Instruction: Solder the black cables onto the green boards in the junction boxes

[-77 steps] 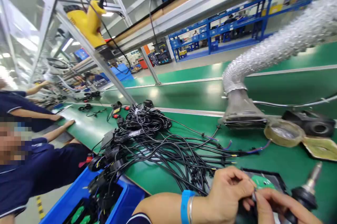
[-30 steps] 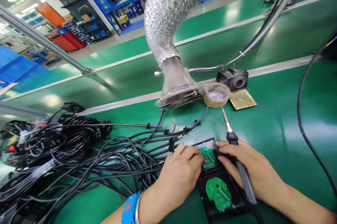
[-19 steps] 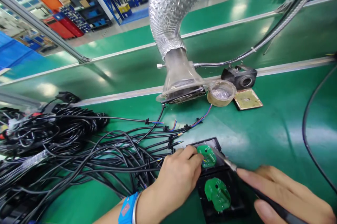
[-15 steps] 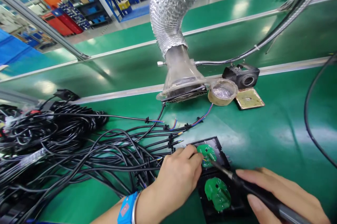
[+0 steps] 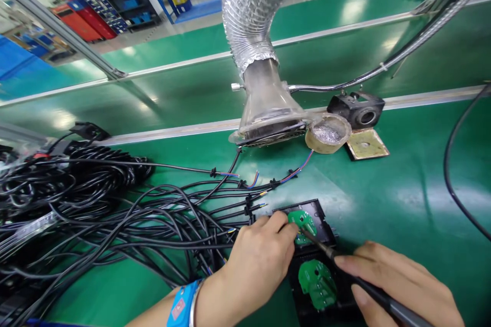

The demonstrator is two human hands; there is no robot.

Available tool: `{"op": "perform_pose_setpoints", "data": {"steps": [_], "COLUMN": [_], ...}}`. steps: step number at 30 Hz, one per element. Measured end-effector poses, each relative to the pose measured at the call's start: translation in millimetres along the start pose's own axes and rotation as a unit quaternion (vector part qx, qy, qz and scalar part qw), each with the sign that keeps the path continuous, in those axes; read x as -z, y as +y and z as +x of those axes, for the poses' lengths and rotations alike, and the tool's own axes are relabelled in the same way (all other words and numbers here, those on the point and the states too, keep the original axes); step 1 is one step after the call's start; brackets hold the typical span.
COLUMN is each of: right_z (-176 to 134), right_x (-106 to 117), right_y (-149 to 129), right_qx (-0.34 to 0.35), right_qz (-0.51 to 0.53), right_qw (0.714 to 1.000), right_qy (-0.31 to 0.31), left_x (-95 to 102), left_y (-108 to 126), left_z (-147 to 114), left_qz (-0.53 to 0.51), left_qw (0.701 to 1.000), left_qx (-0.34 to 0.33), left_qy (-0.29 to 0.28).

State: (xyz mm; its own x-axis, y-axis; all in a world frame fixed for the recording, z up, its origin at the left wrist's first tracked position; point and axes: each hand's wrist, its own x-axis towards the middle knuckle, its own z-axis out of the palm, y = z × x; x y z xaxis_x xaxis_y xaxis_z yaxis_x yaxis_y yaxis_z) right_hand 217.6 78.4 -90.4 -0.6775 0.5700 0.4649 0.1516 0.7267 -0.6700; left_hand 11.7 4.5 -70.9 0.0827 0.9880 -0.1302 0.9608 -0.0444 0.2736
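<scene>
Inside casings (image 5: 321,218), green boards (image 5: 316,285); soldering iron (image 5: 325,249) in right hand's (image 5: 404,276) pinch, left hand's (image 5: 263,253) grip unclear.

On my remote feed I record a bare left forearm (image 5: 151,315) rising from the lower edge, wrist (image 5: 210,297) nearly straight, left hand (image 5: 263,255) knuckles up, fingers bent, tips partly hidden. My bare right hand (image 5: 406,281) faces it, index finger extended, thumb opposed, pen-style grip.
</scene>
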Motion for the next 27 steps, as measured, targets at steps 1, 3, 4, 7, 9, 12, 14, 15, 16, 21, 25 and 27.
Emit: {"op": "perform_pose_setpoints", "data": {"steps": [1,3,4,7,9,12,14,15,16,21,25,27], "right_z": [0.0,-0.2,-0.4,-0.2,0.5,1.2,0.7,0.3,0.0,0.9,-0.1,-1.8], "right_x": [-0.1,-0.2,-0.3,-0.3,-0.1,0.2,0.3,0.3,0.1,-1.7,-1.5,-1.0], "right_y": [0.7,2.1,2.6,2.8,2.2,1.6,1.4,1.3,1.2,2.9,3.3,1.7], "right_qx": [0.0,0.004,0.004,0.003,-0.001,-0.01,-0.013,-0.012,-0.012,-0.013,-0.006,-0.009], "right_qz": [0.002,0.007,0.008,0.009,0.012,0.011,0.005,0.004,0.003,0.006,0.004,-0.004], "right_qw": [1.0,1.0,1.0,1.0,1.0,1.0,1.0,1.0,1.0,1.0,1.0,1.0], "right_qy": [0.0,0.002,0.003,0.006,0.0,-0.008,-0.004,-0.003,-0.002,-0.005,0.0,0.004], "left_x": [0.1,0.0,-0.2,-0.9,-1.6,-2.4,-2.6,-2.5,-2.3,-1.1,-1.0,-0.8], "left_y": [-0.1,-0.4,-0.7,-1.5,-2.0,-2.0,-1.9,-1.9,-2.0,-3.1,-3.5,-3.3], "left_z": [0.1,0.0,-0.2,-0.5,-0.3,0.5,1.1,1.4,1.8,3.6,4.0,3.9], "left_qz": [0.001,0.002,0.002,0.0,-0.001,-0.002,0.0,0.002,0.005,0.006,0.001,-0.003], "left_qw": [1.0,1.0,1.0,1.0,1.0,1.0,1.0,1.0,1.0,1.0,0.999,0.999], "left_qx": [0.0,0.0,0.001,0.0,-0.002,-0.006,-0.01,-0.012,-0.014,-0.014,-0.018,-0.019], "left_qy": [-0.003,-0.005,-0.003,-0.001,0.002,0.01,0.012,0.012,0.008,-0.027,-0.034,-0.035]}}
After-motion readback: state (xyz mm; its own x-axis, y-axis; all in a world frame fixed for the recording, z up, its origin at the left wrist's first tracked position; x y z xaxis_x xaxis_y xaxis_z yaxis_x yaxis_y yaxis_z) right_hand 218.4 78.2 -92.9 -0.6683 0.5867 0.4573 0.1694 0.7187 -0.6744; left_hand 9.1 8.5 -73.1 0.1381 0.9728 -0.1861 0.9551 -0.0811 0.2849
